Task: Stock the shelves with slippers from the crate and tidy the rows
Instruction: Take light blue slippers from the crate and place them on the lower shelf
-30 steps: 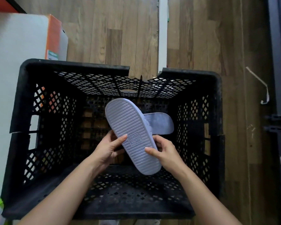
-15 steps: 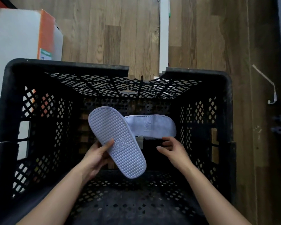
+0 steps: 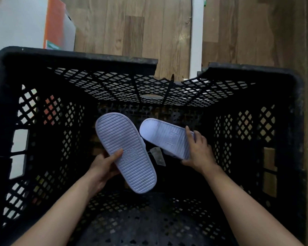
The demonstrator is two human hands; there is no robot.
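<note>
Big black mesh crate (image 3: 78, 55) on the wood floor (image 3: 140, 32), and as far as I can see it holds nothing but this one lilac pair, so this looks like the tail end of unloading. Its far rim has a broken-out gap in the middle with rough edges. If the arms come up on that side, a strap or a sleeve-less wrist could catch there, so I'd lift straight up through the centre.

Both slippers are held soles-up inside the crate, around the middle and off the bottom. The left slipper (image 3: 126, 153) is in the left hand (image 3: 103, 166), thumb pressed on the ribbed sole, fingers wrapped underneath. The right slipper (image 3: 165, 137) is gripped near its heel end by the right hand (image 3: 199, 153), thumb on the sole, fingers curled round the edge. That one is an end-grip, so the toe could swing and knock the mesh wall.

Smallest worry: the little tag (image 3: 157, 155) dangling between them. It looks like it may tie the pair together, so pulling the hands apart could tear it or yank one slipper loose.
</note>
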